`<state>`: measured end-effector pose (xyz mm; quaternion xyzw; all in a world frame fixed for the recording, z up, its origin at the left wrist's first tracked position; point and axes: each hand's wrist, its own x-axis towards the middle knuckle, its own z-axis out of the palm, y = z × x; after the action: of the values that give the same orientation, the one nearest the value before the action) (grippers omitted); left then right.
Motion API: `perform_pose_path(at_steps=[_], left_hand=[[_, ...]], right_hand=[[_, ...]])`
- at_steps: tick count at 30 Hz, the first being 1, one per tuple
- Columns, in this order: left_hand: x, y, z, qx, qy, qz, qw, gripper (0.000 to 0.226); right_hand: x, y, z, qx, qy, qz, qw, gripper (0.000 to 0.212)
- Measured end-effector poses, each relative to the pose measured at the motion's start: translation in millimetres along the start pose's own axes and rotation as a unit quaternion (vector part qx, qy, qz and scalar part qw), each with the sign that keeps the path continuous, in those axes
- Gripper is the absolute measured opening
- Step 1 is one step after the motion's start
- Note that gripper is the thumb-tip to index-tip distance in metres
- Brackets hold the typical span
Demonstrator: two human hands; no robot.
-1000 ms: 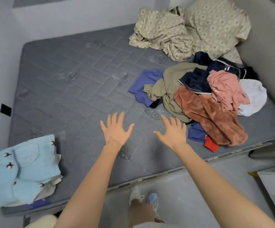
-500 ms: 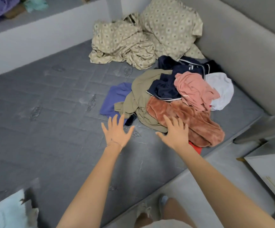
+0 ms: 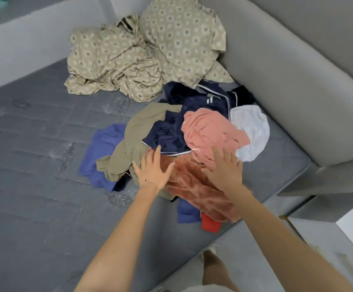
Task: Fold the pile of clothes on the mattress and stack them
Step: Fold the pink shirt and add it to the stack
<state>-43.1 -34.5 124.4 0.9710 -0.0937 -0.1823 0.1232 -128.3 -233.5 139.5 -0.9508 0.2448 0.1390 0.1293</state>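
A loose pile of clothes lies on the right part of the grey quilted mattress (image 3: 34, 169). It holds a rust fleece garment (image 3: 194, 186), a pink top (image 3: 207, 131), a navy garment with white piping (image 3: 171, 133), an olive garment (image 3: 133, 144), a blue-violet piece (image 3: 101, 150), a white piece (image 3: 251, 131) and a red scrap (image 3: 210, 225). My left hand (image 3: 153, 170) is over the near edge of the pile with fingers spread, above the olive and rust pieces. My right hand (image 3: 224, 168), also spread, hovers over the rust fleece and pink top. Neither holds anything.
A crumpled beige patterned sheet (image 3: 116, 66) and a matching pillow (image 3: 184, 36) lie at the far end. A grey padded headboard (image 3: 297, 85) bounds the right side. A white wall ledge (image 3: 34, 39) runs along the back. My legs stand at the mattress's near edge.
Both hands have travelled forward and right from bare mattress onto the near side of the pile. The view has swung right, so the folded light-blue clothes at the left are out of sight.
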Motion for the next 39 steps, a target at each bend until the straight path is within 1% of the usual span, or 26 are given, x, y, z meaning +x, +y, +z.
perform_pose_path(at_steps=[2, 5, 8, 10, 12, 16, 19, 21, 22, 24, 26, 28, 29, 30, 31, 32, 34, 36, 39], left_hand=[[19.7, 28.1, 10.4, -0.013, -0.015, -0.018, 1.000, 0.075], [47.6, 67.7, 26.2, -0.033, -0.045, -0.019, 0.998, 0.079], [78.4, 96.4, 42.0, -0.033, -0.081, -0.022, 0.996, 0.080], [97.5, 107.9, 52.1, -0.032, -0.090, -0.026, 0.995, 0.078], [112.9, 115.3, 61.3, -0.043, -0.088, -0.033, 0.995, 0.078], [137.1, 116.0, 85.0, -0.099, -0.080, -0.052, 0.991, 0.077], [157.0, 115.1, 102.4, -0.132, -0.076, -0.057, 0.987, 0.082], [169.9, 118.2, 115.8, -0.158, -0.077, -0.076, 0.981, 0.087], [176.2, 120.2, 121.9, -0.157, -0.073, -0.086, 0.981, 0.086], [186.4, 120.3, 131.8, -0.149, -0.042, -0.085, 0.984, 0.071], [192.4, 119.8, 135.5, -0.184, 0.004, -0.066, 0.981, 0.050], [191.4, 121.0, 134.4, -0.244, 0.049, -0.039, 0.968, 0.026], [189.7, 121.9, 131.4, -0.274, 0.068, -0.035, 0.959, 0.019], [188.7, 122.1, 127.6, -0.303, 0.090, -0.038, 0.948, 0.017], [188.5, 122.7, 122.4, -0.338, 0.114, -0.041, 0.933, 0.017], [187.4, 124.2, 115.2, -0.369, 0.132, -0.041, 0.919, 0.018], [180.4, 129.6, 96.1, -0.399, 0.155, -0.037, 0.903, 0.020], [170.0, 133.4, 73.2, -0.416, 0.169, -0.041, 0.893, 0.018], [151.7, 125.8, 38.8, -0.429, 0.201, -0.046, 0.879, 0.017]], right_hand=[[25.7, 21.7, -7.1, -0.011, -0.019, -0.003, 1.000, 0.082], [60.2, 48.1, -9.2, -0.023, -0.047, -0.006, 0.999, 0.085], [91.4, 64.0, -0.9, 0.007, -0.071, 0.007, 0.997, 0.086], [110.7, 70.2, 6.7, 0.026, -0.082, 0.012, 0.996, 0.085], [128.2, 76.5, 15.4, 0.036, -0.084, 0.018, 0.996, 0.084], [157.0, 83.4, 33.3, 0.071, -0.098, 0.044, 0.992, 0.087], [179.0, 84.0, 47.7, 0.111, -0.107, 0.077, 0.985, 0.097], [192.9, 86.5, 60.7, 0.116, -0.110, 0.091, 0.983, 0.104], [199.0, 88.3, 67.3, 0.131, -0.120, 0.100, 0.979, 0.106], [205.0, 86.5, 78.5, 0.166, -0.135, 0.113, 0.970, 0.107], [205.6, 82.3, 86.2, 0.166, -0.115, 0.089, 0.975, 0.098], [207.0, 82.3, 89.4, 0.183, -0.070, 0.067, 0.978, 0.074], [206.2, 80.9, 87.9, 0.206, -0.047, 0.065, 0.975, 0.060], [204.2, 78.9, 84.7, 0.232, -0.022, 0.067, 0.970, 0.047], [202.3, 75.4, 78.9, 0.253, 0.001, 0.072, 0.965, 0.041], [200.6, 72.8, 74.7, 0.267, 0.029, 0.073, 0.960, 0.038], [198.6, 66.1, 63.9, 0.290, 0.062, 0.077, 0.952, 0.040], [198.3, 54.4, 51.4, 0.331, 0.068, 0.068, 0.939, 0.038], [189.7, 26.7, 21.0, 0.394, 0.072, 0.040, 0.915, 0.029]])
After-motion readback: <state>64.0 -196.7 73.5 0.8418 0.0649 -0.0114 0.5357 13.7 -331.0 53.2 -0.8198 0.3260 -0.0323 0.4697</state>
